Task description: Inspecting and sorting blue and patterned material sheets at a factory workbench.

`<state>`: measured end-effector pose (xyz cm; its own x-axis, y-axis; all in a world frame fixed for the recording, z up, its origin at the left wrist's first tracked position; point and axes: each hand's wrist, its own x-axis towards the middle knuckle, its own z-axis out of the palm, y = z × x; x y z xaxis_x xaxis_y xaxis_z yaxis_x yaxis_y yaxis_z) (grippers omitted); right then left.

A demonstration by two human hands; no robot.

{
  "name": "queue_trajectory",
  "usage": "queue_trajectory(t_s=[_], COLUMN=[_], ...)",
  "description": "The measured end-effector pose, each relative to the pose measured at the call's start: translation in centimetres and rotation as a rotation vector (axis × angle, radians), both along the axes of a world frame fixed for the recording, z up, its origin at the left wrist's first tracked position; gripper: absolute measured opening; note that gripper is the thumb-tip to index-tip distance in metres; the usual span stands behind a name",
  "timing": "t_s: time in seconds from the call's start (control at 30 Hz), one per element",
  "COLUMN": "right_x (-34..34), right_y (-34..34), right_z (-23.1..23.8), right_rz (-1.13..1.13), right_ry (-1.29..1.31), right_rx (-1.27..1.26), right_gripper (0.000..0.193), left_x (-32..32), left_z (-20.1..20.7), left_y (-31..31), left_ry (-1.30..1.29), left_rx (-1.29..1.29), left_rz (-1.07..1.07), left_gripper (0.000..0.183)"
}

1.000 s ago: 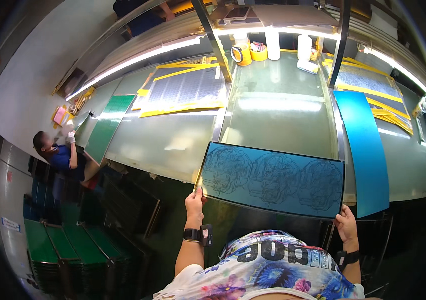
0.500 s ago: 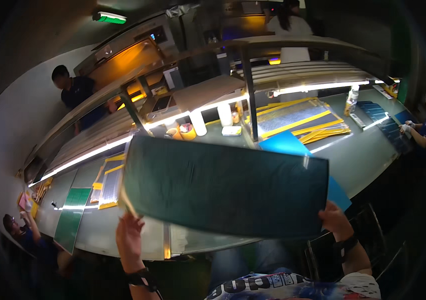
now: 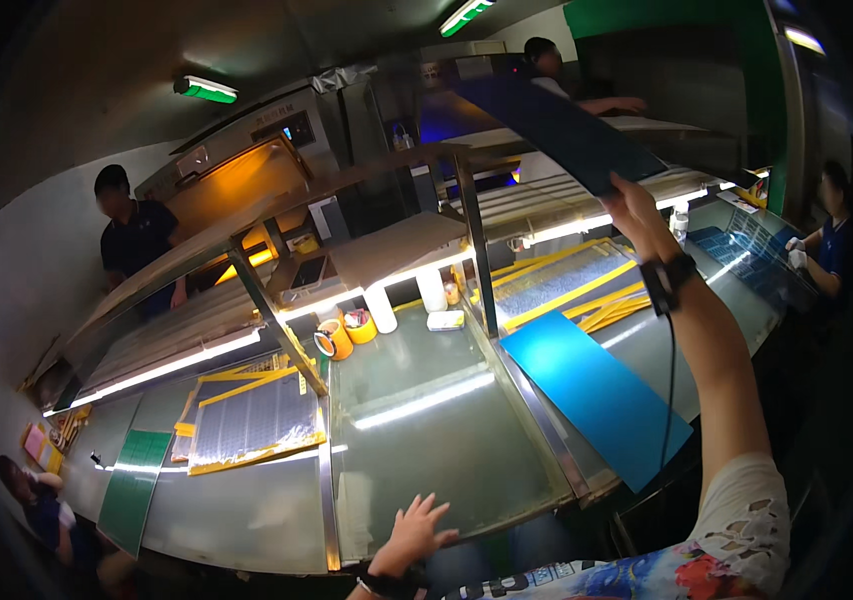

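Note:
A dark, thin rectangular panel (image 3: pixel 567 130) is raised over the shelf at the upper right, tilted lengthwise. My right hand (image 3: pixel 635 212) grips it by its near edge, my arm stretched far out. Low at the front edge of the bench, my left hand (image 3: pixel 413 536) is empty with its fingers spread. Nearest to it is the grey-green bench top (image 3: pixel 427 470), with light reflected in it. On the bench below my right arm lies a bright blue panel (image 3: pixel 592 395), its front end reaching past the bench edge.
Yellow-edged patterned sheets (image 3: pixel 257 425) lie left, and a similar stack (image 3: pixel 567 290) lies right. Tape rolls (image 3: pixel 335 340) and a white cylinder (image 3: pixel 381 310) stand at the back. A green panel (image 3: pixel 135 490) lies far left. A shelf post (image 3: pixel 475 240) rises mid-bench. Co-workers surround the bench.
The dark panel has gone from before me, held in both hands, up to the far right in my right hand alone. My left hand has let go and moved right and down.

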<state>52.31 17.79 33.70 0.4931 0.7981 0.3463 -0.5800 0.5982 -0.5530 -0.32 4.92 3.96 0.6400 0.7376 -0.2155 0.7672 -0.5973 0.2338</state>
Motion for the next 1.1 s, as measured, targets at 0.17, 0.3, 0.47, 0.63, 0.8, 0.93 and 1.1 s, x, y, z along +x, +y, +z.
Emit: queue_trajectory(t_s=[0.17,0.3,0.47,0.63,0.8,0.93,1.1], right_x=[1.5,0.3,5.5,4.2,0.8,-4.2,-10.1], right_y=[6.3,4.6,-6.8,-22.4,-28.7,-31.8,-37.6], right_z=[3.4,0.8,-14.9,-26.0,-31.6,-33.0,-35.0], right_rz=[-0.018,-0.053,-0.619,-0.244,-0.539,-0.273,0.223], right_ry=[-0.212,-0.633,-2.184,-2.107,-1.478,-1.038,-0.769], right_rx=[-0.119,-0.390,-0.985,-1.746,-1.302,-1.277,-1.148], right_gripper=[0.020,0.024,0.038,0.060,0.052,0.043,0.040], left_x=[-1.6,-1.8,-0.6,-0.5,-0.7,-1.7,-0.2], left_z=[-3.1,-3.6,-2.6,-2.7,-2.8,-2.6,-2.7], left_y=[-2.4,-3.3,-2.7,-2.4,-2.6,-3.9,-3.6], left_ry=[-0.061,-0.067,-0.120,-0.118,-0.145,-0.141,-0.147], left_rx=[0.073,0.108,0.100,0.086,0.078,0.099,0.058], left_rz=[0.076,0.110,0.120,0.120,0.152,0.180,0.165], left_gripper=[0.080,0.081,0.086,0.087,0.088,0.089,0.089])
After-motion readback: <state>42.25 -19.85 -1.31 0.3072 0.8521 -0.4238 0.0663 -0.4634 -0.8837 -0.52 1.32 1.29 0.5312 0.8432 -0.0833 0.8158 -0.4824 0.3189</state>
